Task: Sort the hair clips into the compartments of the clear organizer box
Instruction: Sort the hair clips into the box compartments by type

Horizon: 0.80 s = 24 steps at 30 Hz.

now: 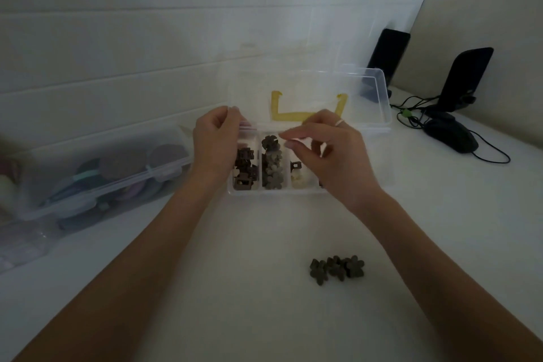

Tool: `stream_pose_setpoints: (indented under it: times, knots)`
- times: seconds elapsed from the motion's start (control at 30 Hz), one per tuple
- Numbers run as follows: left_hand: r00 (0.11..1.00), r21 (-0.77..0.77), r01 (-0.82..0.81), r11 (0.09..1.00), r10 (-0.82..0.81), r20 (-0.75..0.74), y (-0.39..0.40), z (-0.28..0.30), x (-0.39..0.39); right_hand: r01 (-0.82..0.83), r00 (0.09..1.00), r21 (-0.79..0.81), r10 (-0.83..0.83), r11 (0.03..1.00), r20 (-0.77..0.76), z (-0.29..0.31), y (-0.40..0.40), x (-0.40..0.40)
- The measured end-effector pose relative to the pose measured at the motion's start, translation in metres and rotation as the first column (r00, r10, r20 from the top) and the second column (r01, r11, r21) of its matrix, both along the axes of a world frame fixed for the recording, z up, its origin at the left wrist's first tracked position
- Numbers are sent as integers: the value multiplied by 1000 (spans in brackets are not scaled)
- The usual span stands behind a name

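Three dark olive flower-shaped hair clips (337,270) lay nearest on white tabletop (264,288), apart from clear plastic organizer box (273,191) w/ lid up. Left hand (216,145) pinched sth pinkish at box's far-left edge; right hand (332,153) hovered over compartments, fingers curled, grip unclear.

A white tabletop (264,244) is seen, with bare surface in front of a clear organizer box (276,191). That near approach is interrupted only by three dark flower-shaped clips (337,269), lying to the right. The box is covered from above by two hands: the left hand (216,145) over its left end, the right hand (332,153) over its right. Behind, passage is blocked by the raised lid (311,97). The left side is closed off by a second plastic container (97,173); cables (411,114) and a dark mouse (451,132) are set far right.
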<state>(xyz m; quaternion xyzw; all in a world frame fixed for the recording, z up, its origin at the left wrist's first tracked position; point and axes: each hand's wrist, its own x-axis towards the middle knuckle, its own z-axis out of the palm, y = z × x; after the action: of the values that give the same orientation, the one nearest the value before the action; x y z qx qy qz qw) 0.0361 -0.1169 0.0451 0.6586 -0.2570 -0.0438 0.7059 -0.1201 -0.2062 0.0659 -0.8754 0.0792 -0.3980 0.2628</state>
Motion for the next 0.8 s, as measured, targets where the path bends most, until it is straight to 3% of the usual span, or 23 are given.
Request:
stream_pose_setpoints:
  times: [0.07, 0.17, 0.3, 0.43, 0.63, 0.8]
  knots:
    - [1000, -1, 5, 1000, -5, -8, 0, 0, -1, -94, 983, 72, 104, 993, -154, 9, 2, -19]
    - [999, -4, 16, 1000, -16, -35, 1, 1, -1, -215, 885, 164, 263, 963, -384, 11, 6, -51]
    - [1000, 0, 14, 1000, -14, -14, 2, 2, -3, -268, 851, -38, 218, 963, -477, -9, 15, -82]
    - [1000, -2, 23, 1000, -23, -18, 3, 2, -3, -255, 784, -28, 190, 967, -591, -33, 16, -94]
    - [1000, -11, -5, 1000, 5, 19, 4, 3, -8, -134, 881, 137, 181, 981, -437, -49, 18, -82]
    - [1000, -25, 21, 999, -22, -14, 4, 3, -7, -131, 944, -25, 117, 991, -309, -54, 22, -63]
